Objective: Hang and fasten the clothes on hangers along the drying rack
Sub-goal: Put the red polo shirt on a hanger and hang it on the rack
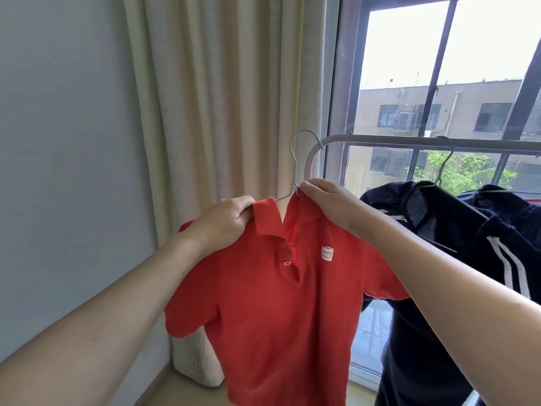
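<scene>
Head view: left grip (pixel 225 221) pinches the collar of the red polo (pixel 278 303), right grip (pixel 328 200) pinches the wire hanger (pixel 295 171) neck, keeping the shirt squared on it. Hook's just beside the drying rack (pixel 409 139) corner, not yet over the bar; dark jacket (pixel 468 244) already hung.

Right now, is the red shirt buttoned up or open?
Open. The red shirt gapes below its collar, and its button is fastened to nothing.
</scene>
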